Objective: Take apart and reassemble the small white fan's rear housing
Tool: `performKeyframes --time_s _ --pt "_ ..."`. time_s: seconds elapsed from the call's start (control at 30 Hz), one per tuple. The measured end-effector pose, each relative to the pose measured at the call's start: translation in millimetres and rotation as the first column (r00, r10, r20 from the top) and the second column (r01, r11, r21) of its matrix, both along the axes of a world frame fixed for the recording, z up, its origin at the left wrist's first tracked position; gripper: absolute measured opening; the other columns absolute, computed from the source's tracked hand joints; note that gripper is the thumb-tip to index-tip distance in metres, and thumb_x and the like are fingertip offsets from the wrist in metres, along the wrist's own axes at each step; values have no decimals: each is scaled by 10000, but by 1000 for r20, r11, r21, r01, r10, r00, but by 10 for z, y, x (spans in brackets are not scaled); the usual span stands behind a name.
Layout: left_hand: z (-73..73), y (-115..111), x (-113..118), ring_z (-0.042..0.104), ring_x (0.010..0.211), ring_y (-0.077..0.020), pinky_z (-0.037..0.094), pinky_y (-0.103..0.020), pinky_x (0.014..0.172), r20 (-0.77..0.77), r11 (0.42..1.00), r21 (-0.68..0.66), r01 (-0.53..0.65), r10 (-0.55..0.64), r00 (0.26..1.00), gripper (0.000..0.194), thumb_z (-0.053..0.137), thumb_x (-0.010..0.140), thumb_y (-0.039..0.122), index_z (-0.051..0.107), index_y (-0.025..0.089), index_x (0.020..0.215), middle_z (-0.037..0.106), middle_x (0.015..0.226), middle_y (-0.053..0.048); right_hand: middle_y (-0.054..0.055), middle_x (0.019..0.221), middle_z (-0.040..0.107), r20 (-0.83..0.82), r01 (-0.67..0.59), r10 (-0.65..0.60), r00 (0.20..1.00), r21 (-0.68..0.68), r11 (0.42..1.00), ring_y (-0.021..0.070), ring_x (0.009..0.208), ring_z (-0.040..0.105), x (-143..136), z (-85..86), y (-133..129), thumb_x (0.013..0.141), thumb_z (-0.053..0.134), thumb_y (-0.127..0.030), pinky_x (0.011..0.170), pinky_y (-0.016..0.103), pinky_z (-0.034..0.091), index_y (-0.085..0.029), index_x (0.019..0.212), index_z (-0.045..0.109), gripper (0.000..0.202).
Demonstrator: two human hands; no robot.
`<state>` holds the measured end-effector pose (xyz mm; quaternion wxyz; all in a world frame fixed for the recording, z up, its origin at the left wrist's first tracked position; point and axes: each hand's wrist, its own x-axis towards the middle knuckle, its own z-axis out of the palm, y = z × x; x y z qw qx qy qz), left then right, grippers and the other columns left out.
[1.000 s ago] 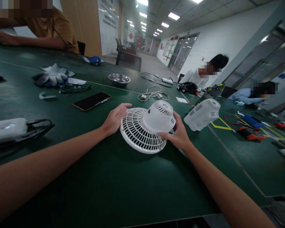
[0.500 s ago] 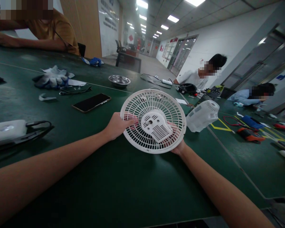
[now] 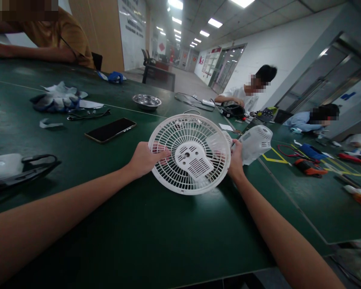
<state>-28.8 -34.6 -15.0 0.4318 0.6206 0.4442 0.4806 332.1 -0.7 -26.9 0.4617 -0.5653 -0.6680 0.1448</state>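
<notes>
A round white fan grille [image 3: 195, 182] with a slotted centre plate is tilted up over the green table. Its left rim is in my left hand [image 3: 144, 159], thumb on the front and fingers behind the bars. My right hand [image 3: 236, 162] is closed beside the right rim, fingers partly hidden behind the grille. A pale plastic part [image 3: 228, 137] shows at these fingers, mostly hidden by the bars; I cannot make out its kind. Just beyond my right hand stands a white plastic housing [image 3: 257, 141] with slots in its end.
A black phone [image 3: 110, 129], a metal bowl [image 3: 147, 102] and work gloves [image 3: 58, 98] lie to the left and behind. A white device [image 3: 4, 166] with a black strap is at far left. An orange-black tool [image 3: 310, 167] lies right. Other people sit around the table.
My right hand has moved from behind the grille out to its right rim, and a pale part now shows there. My left hand keeps its hold. The view has shifted slightly.
</notes>
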Motion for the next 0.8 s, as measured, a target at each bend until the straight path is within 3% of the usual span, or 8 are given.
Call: performKeyframes --time_s 0.1,0.23,0.33,0.43,0.5,0.57,0.7,0.8 --pt "-2 26 -7 786 720 -264 688 -494 718 35 997 -61 -56 58 998 169 843 804 316 763 188 880 803 799 -62 95 1100 645 198 243 -258 946 95 965 319 974 641 123 47 10 710 777 -514 989 556 507 -213 1385 464 802" --pt "-45 97 -61 799 797 -294 684 -541 761 82 994 -102 -45 54 995 158 852 786 302 771 216 891 816 865 -75 121 1124 608 341 266 -281 897 89 960 341 1053 583 93 82 15 727 716 -408 1014 574 472 -207 1308 530 643" --pt "-70 126 -89 803 833 -300 679 -549 793 86 993 -114 -28 38 996 167 852 785 314 775 223 902 818 889 -76 146 1211 579 352 256 -336 874 254 933 359 1189 528 133 189 -14 776 659 -377 1082 586 421 -202 1284 538 551" --pt "-72 126 -90 803 813 -290 680 -542 795 91 993 -116 -27 38 995 171 856 779 311 773 218 897 820 873 -74 191 1392 489 237 390 -553 799 495 776 388 1371 408 337 324 -37 752 681 -335 1176 619 310 -185 1346 501 639" --pt "-74 124 -87 801 796 -292 680 -547 781 97 995 -97 -25 34 995 178 857 779 326 771 219 892 819 856 -73 204 1452 456 120 529 -679 724 536 658 393 1411 389 529 348 -11 690 718 -300 1195 609 295 -179 1412 453 779" --pt "-80 127 -89 800 801 -296 678 -549 779 96 996 -91 -20 29 995 189 857 777 344 769 220 889 820 854 -71 203 1436 493 6 636 -709 705 435 637 381 1366 463 708 288 54 632 738 -272 1164 580 362 -168 1455 396 898" --pt "-73 126 -93 799 825 -296 670 -542 791 66 993 -112 -21 29 997 178 841 789 341 769 222 901 818 872 -71 132 1256 657 -168 623 -609 775 41 781 330 1150 644 892 31 219 573 828 -345 1018 503 523 -196 1340 443 871" --pt "-44 112 -82 794 809 -291 663 -550 790 52 992 -123 -37 44 998 144 824 802 313 761 218 890 810 855 -69 128 1225 695 -187 627 -620 762 -26 779 348 1146 660 900 -74 281 498 894 -381 1019 515 531 -216 1206 516 819"
